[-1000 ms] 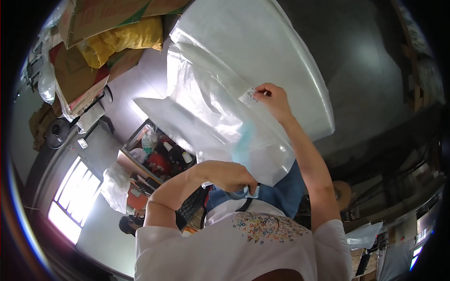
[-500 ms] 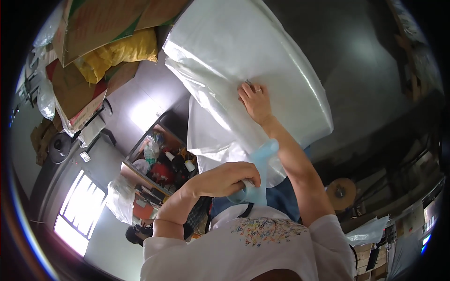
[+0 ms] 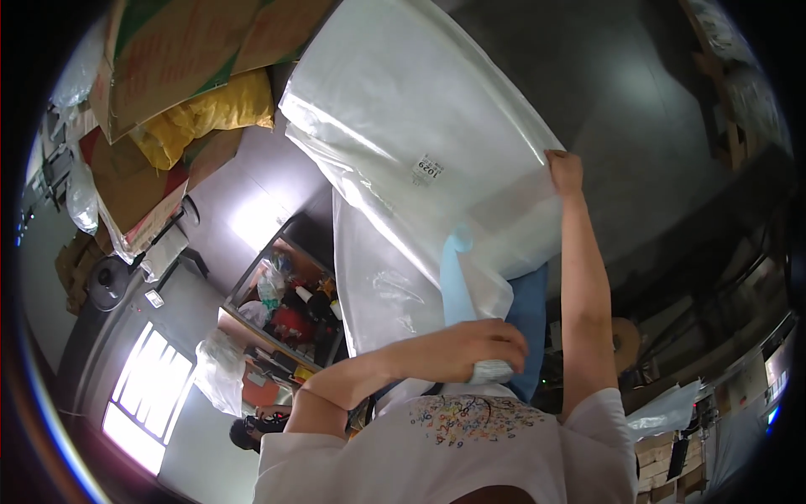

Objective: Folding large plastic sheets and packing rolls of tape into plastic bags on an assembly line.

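A large, translucent white plastic bag or sheet (image 3: 378, 76) spreads in front of me and hangs down toward my legs. A small printed label (image 3: 426, 170) lies flat on its upper face. My right hand (image 3: 567, 172) pinches the right edge of the plastic, arm stretched out. Close to my body, my left hand (image 3: 483, 349) is closed around a white label roll (image 3: 492, 372). From that roll a light blue backing strip (image 3: 456, 286) runs up in front of the plastic and curls at its tip.
Cardboard boxes (image 3: 185, 50) and a yellow sack (image 3: 210, 113) stand at the far left. A shelf (image 3: 294, 286) of mixed items is left of the plastic. Another person (image 3: 245, 433) is at the lower left. A brown round roll (image 3: 625, 344) sits beyond my right arm.
My right hand has moved from the middle of the plastic to its right edge, leaving the label exposed there. My left hand has shifted right with the roll, and the blue strip now stands more upright.
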A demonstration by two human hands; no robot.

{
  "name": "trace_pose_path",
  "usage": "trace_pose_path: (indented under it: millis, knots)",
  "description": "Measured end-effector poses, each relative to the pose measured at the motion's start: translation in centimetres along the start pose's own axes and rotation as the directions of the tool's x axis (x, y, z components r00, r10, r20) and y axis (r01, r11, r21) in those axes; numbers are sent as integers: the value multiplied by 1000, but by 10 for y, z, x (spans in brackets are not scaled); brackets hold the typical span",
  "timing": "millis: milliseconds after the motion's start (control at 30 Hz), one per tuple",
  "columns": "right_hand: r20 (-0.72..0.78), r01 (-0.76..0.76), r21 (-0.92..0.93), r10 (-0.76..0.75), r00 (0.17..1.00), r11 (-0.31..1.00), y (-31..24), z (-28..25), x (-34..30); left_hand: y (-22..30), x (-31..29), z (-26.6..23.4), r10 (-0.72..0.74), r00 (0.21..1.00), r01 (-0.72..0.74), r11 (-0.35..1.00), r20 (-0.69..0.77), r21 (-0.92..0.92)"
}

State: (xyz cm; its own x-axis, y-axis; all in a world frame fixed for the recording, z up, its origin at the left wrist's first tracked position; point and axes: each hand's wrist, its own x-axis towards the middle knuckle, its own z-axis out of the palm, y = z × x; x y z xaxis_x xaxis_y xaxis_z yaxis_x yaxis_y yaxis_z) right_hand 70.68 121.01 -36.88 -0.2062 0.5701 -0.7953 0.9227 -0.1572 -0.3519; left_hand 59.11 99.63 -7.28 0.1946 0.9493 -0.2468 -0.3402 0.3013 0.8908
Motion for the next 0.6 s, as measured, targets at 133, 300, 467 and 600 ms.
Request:
trace_pose_path:
  millis: [133,300,467,600]
  knots:
    - [-438,156,-135,-200,876,979,-10,-3,-32,-35,13,43,-66,997,54,972,45,229]
    - [-116,528,481,-546,830,700,-77,-34,-160,-22,6,47,-333,940,340,933,75,-117]
    - [678,478,581,-717,163,658,-71,51,-254,-11,20,54,-108,981,144,962,159,-233]
    - [845,-133,528,-503,181,839,-36,99,-245,-30,10,49,-70,983,90,990,-170,109]
